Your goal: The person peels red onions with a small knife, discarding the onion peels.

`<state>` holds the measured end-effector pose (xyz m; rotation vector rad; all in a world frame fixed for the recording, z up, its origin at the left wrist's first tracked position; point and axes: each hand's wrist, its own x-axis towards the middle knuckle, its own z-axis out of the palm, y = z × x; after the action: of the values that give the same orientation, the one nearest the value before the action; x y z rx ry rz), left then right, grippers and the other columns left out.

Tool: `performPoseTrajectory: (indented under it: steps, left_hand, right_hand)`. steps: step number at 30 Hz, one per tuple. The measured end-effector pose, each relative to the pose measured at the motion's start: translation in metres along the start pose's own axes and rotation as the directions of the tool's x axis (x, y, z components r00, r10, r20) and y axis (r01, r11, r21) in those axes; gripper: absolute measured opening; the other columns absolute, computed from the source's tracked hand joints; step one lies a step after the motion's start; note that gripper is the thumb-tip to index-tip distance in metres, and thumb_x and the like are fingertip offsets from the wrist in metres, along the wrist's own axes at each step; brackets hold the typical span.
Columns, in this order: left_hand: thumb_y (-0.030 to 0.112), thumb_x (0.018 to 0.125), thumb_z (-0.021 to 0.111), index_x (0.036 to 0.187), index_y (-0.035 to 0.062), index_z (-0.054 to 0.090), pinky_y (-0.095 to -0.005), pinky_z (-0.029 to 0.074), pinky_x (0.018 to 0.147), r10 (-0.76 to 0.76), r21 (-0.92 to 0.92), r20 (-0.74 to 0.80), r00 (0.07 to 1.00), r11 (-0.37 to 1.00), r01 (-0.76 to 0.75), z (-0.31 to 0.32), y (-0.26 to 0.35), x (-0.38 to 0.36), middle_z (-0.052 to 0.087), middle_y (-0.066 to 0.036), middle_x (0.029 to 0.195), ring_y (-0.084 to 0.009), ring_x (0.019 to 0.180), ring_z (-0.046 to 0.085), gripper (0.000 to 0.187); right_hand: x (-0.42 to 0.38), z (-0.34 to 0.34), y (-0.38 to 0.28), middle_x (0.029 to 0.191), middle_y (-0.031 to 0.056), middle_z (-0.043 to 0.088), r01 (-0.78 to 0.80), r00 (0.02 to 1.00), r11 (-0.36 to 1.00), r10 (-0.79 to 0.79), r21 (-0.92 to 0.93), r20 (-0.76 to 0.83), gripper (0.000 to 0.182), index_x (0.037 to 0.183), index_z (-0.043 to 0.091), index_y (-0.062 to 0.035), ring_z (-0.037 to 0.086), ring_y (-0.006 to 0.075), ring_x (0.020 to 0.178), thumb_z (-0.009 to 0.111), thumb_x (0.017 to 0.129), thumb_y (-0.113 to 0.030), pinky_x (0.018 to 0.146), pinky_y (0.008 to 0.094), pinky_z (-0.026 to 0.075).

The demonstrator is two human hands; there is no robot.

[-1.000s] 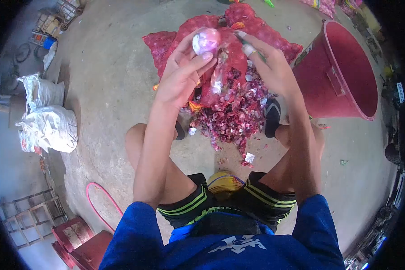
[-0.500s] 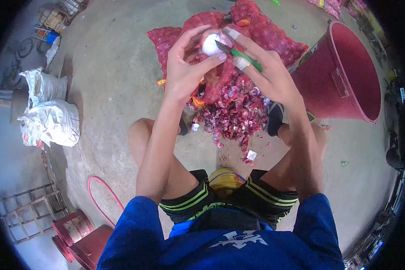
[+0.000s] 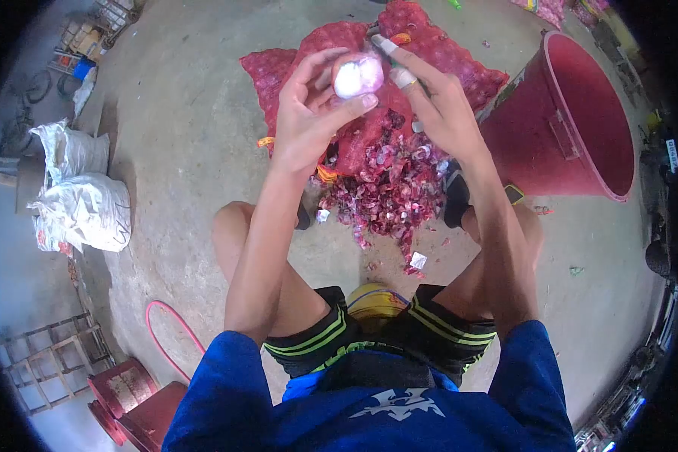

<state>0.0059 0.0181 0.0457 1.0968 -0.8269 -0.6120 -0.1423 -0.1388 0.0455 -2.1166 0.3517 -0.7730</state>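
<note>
My left hand (image 3: 309, 102) is closed around a partly peeled onion (image 3: 358, 77), pale white and purple, with reddish skin still on its far side. Just right of the onion is my right hand (image 3: 441, 98), fingers curled and pale wraps on two of them. It grips a small green-handled knife, which the fingers now mostly hide; I cannot make out the blade. Below both hands, a heap of loose red onion skins (image 3: 388, 181) lies on the floor. Red mesh sacks of onions (image 3: 444, 53) lie behind the hands.
A large red bin (image 3: 520, 162) stands tilted in view at the right. White sacks (image 3: 90, 211) sit at the left. Red buckets (image 3: 124, 388) and a pink hose (image 3: 149, 316) are at the lower left. My legs flank the skin heap.
My right hand has turned, so the knife that showed against the onion is now mostly hidden. The onion has turned slightly in my left hand, which stays about where it was.
</note>
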Motion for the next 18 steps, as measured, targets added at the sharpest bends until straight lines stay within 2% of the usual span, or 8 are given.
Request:
performPoseTrajectory:
  steps: [1, 3, 5, 7, 9, 13, 15, 18]
  left_hand:
    - [-0.002, 0.083, 0.089, 0.147, 0.0028, 0.055, -0.0331, 0.058, 0.1, -0.035, -0.084, 0.019, 0.999, 0.996, 0.037, 0.0, 0.001, 0.0, 0.069, -0.012, 0.137, -0.017, 0.12, 0.069, 0.072]
    - [-0.002, 0.087, 0.085, 0.15, 0.0021, 0.052, -0.0342, 0.057, 0.105, -0.074, -0.165, 0.038, 0.997, 0.983, 0.08, -0.003, 0.003, -0.002, 0.067, -0.012, 0.14, -0.0183, 0.124, 0.068, 0.071]
    - [0.001, 0.095, 0.077, 0.155, 0.0025, 0.048, -0.0358, 0.054, 0.112, -0.059, -0.372, 0.137, 0.989, 0.922, 0.107, -0.007, 0.006, 0.0, 0.066, -0.012, 0.142, -0.0209, 0.132, 0.066, 0.067]
    - [0.003, 0.098, 0.074, 0.156, 0.0032, 0.048, -0.0361, 0.054, 0.113, -0.096, -0.438, 0.153, 0.984, 0.886, 0.154, -0.011, 0.006, -0.001, 0.066, -0.011, 0.142, -0.0215, 0.133, 0.065, 0.064]
    - [0.005, 0.101, 0.071, 0.157, 0.0039, 0.048, -0.0365, 0.054, 0.114, -0.126, -0.5, 0.169, 0.978, 0.844, 0.195, -0.014, 0.003, 0.0, 0.066, -0.01, 0.142, -0.0221, 0.134, 0.064, 0.061]
    - [0.007, 0.102, 0.071, 0.155, 0.0054, 0.051, -0.0367, 0.055, 0.113, -0.174, -0.465, 0.075, 0.982, 0.865, 0.189, -0.019, -0.004, 0.0, 0.067, -0.008, 0.141, -0.0208, 0.131, 0.066, 0.057]
    - [0.007, 0.102, 0.072, 0.154, 0.0057, 0.052, -0.0365, 0.056, 0.111, -0.182, -0.452, 0.062, 0.981, 0.872, 0.19, -0.022, -0.003, 0.0, 0.067, -0.007, 0.141, -0.0206, 0.129, 0.067, 0.056]
    - [0.005, 0.097, 0.078, 0.153, 0.0043, 0.053, -0.034, 0.059, 0.105, -0.161, -0.359, 0.005, 0.987, 0.921, 0.152, -0.022, -0.002, 0.0, 0.068, -0.008, 0.137, -0.0187, 0.123, 0.069, 0.061]
  right_hand:
    - [0.002, 0.001, 0.005, 0.077, 0.0217, 0.063, 0.003, 1.0, 1.0, -0.003, -0.001, 0.0, 0.044, 0.151, 0.064, -0.0161, 0.061, 0.0232, 0.059, 0.063, 0.107, -0.017, 0.064, 0.0392, 0.052]
    - [0.003, 0.007, 0.027, 0.079, 0.0203, 0.064, 0.068, 0.993, 0.998, -0.068, -0.002, -0.094, 0.041, 0.15, 0.065, -0.013, 0.053, 0.013, 0.062, 0.063, 0.109, -0.021, 0.066, 0.0354, 0.051]
    - [0.007, 0.015, 0.047, 0.082, 0.0218, 0.066, 0.15, 0.978, 0.989, -0.151, -0.016, -0.142, 0.041, 0.149, 0.065, -0.0124, 0.057, 0.014, 0.065, 0.062, 0.109, -0.021, 0.069, 0.0358, 0.053]
    - [0.005, 0.014, 0.042, 0.085, 0.0233, 0.067, 0.227, 0.955, 0.973, -0.229, -0.031, -0.19, 0.04, 0.148, 0.065, -0.0118, 0.061, 0.015, 0.068, 0.062, 0.109, -0.021, 0.073, 0.0361, 0.054]
    - [0.0, 0.007, 0.033, 0.098, 0.0274, 0.072, 0.004, 0.999, 1.0, -0.005, -0.021, -0.052, 0.041, 0.148, 0.064, -0.0105, 0.076, 0.0263, 0.082, 0.06, 0.11, -0.022, 0.082, 0.0409, 0.057]
    - [-0.001, -0.008, 0.032, 0.108, 0.0278, 0.073, -0.019, 1.0, 0.987, 0.02, -0.161, 0.01, 0.041, 0.148, 0.065, -0.01, 0.078, 0.0371, 0.095, 0.059, 0.11, -0.023, 0.088, 0.0447, 0.057]
    - [0.0, -0.018, 0.026, 0.134, 0.0215, 0.074, -0.198, 0.946, 0.933, 0.263, -0.302, 0.192, 0.051, 0.158, 0.055, -0.0101, 0.072, 0.0198, 0.114, 0.058, 0.112, -0.029, 0.103, 0.0364, 0.053]
    - [-0.007, -0.013, 0.011, 0.131, 0.0178, 0.076, -0.079, 0.991, 0.99, 0.09, -0.117, 0.094, 0.057, 0.164, 0.048, -0.0132, 0.073, 0.0195, 0.103, 0.06, 0.11, -0.029, 0.097, 0.0373, 0.054]
